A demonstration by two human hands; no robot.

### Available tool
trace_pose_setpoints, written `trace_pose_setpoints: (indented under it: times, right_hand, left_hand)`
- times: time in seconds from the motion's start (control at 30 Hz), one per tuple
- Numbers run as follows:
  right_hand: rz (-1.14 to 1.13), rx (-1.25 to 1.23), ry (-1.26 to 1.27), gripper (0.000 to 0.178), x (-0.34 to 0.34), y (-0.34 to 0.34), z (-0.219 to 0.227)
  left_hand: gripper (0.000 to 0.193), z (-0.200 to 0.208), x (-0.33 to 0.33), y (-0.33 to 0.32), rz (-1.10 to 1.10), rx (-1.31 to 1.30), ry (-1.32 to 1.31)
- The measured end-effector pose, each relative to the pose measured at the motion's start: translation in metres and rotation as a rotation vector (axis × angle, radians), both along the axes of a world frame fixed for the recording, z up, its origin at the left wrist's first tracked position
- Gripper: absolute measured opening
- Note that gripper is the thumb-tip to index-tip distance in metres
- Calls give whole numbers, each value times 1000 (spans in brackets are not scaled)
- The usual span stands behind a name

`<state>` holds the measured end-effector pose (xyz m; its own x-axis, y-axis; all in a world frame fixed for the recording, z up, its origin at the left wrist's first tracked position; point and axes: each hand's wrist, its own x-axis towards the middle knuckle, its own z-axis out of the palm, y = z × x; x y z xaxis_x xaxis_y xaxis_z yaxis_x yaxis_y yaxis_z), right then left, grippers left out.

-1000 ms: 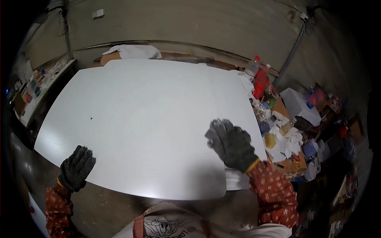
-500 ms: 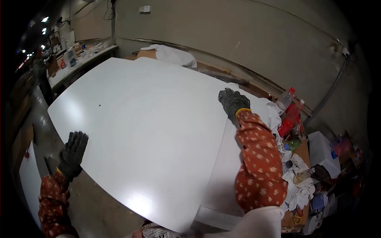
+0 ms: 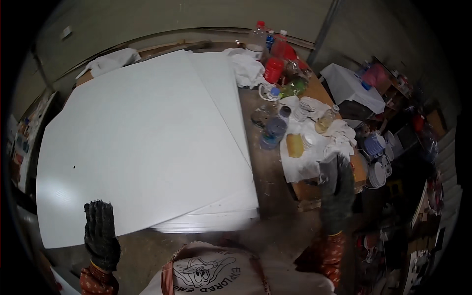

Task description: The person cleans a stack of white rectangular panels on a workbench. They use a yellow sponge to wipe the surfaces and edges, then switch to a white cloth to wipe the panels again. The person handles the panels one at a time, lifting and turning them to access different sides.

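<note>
A large white panel (image 3: 142, 132) with a curved outer edge lies on top of a stack of white boards (image 3: 206, 219). My left hand (image 3: 102, 233), in a dark knit glove, is open, its fingers straight and close together over the panel's near left edge. My right hand (image 3: 339, 191), in a matching glove, is raised off the panel at the right, in front of a side table's near edge. Motion smears its fingers, and I cannot make out whether it holds anything. A small dark spot (image 3: 74, 167) marks the panel's left part.
On the wooden side table (image 3: 330, 92) stand several bottles, among them a purple-blue one (image 3: 274, 129) and a red one (image 3: 274, 70). A yellow sponge (image 3: 295, 146) and crumpled white cloths (image 3: 339, 135) lie there too. Tubs (image 3: 376, 172) stand farther right. A white cloth (image 3: 115, 60) lies behind the panel.
My view has turned to the right. My right hand has left the panel's far right part and come back toward me, beside the side table. My left hand remains at the panel's left edge.
</note>
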<state>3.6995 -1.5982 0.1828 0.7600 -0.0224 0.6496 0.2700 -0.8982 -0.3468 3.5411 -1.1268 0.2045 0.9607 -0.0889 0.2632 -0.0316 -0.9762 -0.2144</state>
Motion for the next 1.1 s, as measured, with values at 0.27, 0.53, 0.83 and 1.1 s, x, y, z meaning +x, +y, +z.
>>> trace_pose_setpoints:
  times: [0.27,0.53,0.83,1.1]
  right_hand:
    - [251,-247,-238,41,53,-15,-159]
    - [-286,11,385,60,105,7,-99]
    - [-253,39,-104,63,136,-39,-216]
    - [215,102,-499,50,78,110,-110]
  left_hand:
    - [67,19,16,-45,-36,-45,15]
    - [61,11,23,-51,-71,111,-72]
    - [54,-41,-124,72,421,293,-338]
    - [36,-123,-285,177,1503,-868,-515]
